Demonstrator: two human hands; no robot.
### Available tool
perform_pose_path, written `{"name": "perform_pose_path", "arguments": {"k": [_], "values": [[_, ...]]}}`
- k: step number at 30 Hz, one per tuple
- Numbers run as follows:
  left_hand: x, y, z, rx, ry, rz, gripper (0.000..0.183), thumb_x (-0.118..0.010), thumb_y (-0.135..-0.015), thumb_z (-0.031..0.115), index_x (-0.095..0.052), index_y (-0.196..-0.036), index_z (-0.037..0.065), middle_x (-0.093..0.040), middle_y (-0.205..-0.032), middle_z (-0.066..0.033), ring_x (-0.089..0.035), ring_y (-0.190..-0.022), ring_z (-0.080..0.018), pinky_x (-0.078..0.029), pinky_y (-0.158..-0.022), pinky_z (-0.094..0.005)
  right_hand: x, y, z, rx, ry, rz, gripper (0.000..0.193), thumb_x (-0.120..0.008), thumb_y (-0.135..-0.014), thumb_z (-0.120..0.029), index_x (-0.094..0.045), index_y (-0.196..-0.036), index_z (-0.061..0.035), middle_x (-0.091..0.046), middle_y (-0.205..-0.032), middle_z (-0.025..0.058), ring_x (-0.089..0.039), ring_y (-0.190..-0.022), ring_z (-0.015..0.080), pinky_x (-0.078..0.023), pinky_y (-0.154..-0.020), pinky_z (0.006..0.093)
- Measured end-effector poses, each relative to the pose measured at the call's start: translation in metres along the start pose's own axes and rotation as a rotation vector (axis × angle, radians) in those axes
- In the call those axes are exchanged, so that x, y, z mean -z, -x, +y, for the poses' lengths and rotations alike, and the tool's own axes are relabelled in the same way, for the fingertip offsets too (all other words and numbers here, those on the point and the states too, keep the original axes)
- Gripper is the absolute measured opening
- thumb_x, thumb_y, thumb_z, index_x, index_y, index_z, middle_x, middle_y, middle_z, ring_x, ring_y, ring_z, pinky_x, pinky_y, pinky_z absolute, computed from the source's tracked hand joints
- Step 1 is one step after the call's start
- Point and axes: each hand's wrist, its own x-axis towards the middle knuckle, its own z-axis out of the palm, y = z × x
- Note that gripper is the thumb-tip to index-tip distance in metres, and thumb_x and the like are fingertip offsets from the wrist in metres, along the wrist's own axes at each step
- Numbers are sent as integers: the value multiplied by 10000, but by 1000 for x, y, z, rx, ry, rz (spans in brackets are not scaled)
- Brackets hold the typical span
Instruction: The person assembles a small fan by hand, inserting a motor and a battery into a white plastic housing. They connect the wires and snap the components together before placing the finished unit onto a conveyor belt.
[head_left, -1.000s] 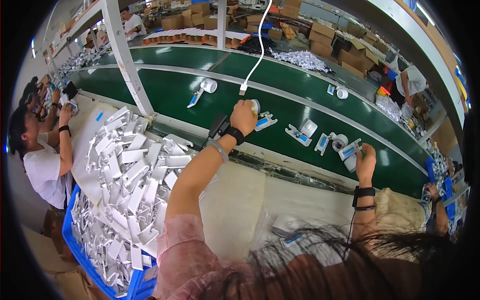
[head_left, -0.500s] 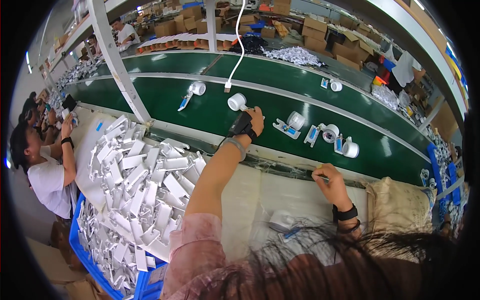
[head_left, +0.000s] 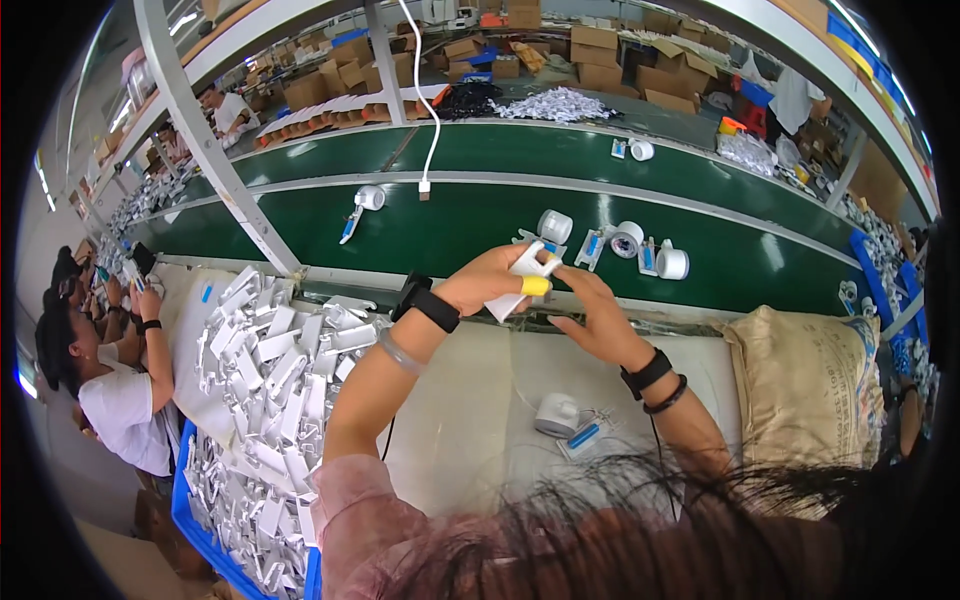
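My left hand (head_left: 478, 284) is closed on a white plastic bracket (head_left: 527, 262), held above the near edge of the green belt. A yellow wrap (head_left: 535, 286) shows at the bracket; I cannot tell which finger wears it. Facing it, my right hand (head_left: 603, 325) is open, thumb apart, with its fingertips close to the bracket; whether they touch is hidden. Below my hands, on the covered table, lies a white round lamp head (head_left: 557, 414) with a blue-marked plate (head_left: 583, 436) beside it.
Several white lamp heads (head_left: 672, 262) with blue-marked plates sit on the green belt (head_left: 450, 215). White brackets (head_left: 265, 385) heap at left, over a blue bin (head_left: 190, 505). A stuffed sack (head_left: 805, 390) stands at right. A white cable (head_left: 432, 130) hangs ahead. A co-worker (head_left: 125, 400) works at far left.
My left hand has come back from the belt with a white bracket in it. The lamp head it was at no longer shows on the belt. My right hand has moved left toward it.
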Motion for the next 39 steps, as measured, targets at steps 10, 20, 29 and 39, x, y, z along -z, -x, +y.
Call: {"name": "perform_pose_path", "arguments": {"k": [10, 20, 29, 39], "values": [[-61, 36, 8, -23, -216, 67, 476, -671, -793, 59, -500, -1236, 58, -583, -983, -56, -587, -685, -113, -480, -573, -257, 8, 29, -9, -421, -1089, -244, 185, -537, -985, -95, -539, -1155, -22, -644, -1015, 57, -665, -851, 132, -515, -789, 282], [-100, 44, -18, -147, -659, 189, 541, -719, -759, 104, -494, -1246, 35, -568, -1079, -95, -552, -1001, -200, -456, -876, -327, 31, 67, -22, -526, -851, -186, 183, -587, -955, -102, -590, -1117, -17, -620, -867, 19, -599, -680, 92, -490, -647, 245], [-92, 41, -54, -90, -408, 250, 306, -484, -974, 165, -477, -1248, 29, -597, -990, -72, -601, -763, -113, -503, -664, -264, 32, 67, -20, -216, -374, -191, 112, -634, -910, -78, -667, -977, 6, -633, -794, 81, -562, -632, 110, -459, -591, 259], [-98, 33, -68, -29, 224, 318, 267, -450, -999, 210, -495, -1195, 34, -622, -910, -107, -604, -574, -162, -504, -483, -286, 16, 70, -27, -261, -222, 242, 122, -655, -869, 22, -619, -984, 4, -651, -857, 89, -608, -685, 143, -488, -613, 249]]}}
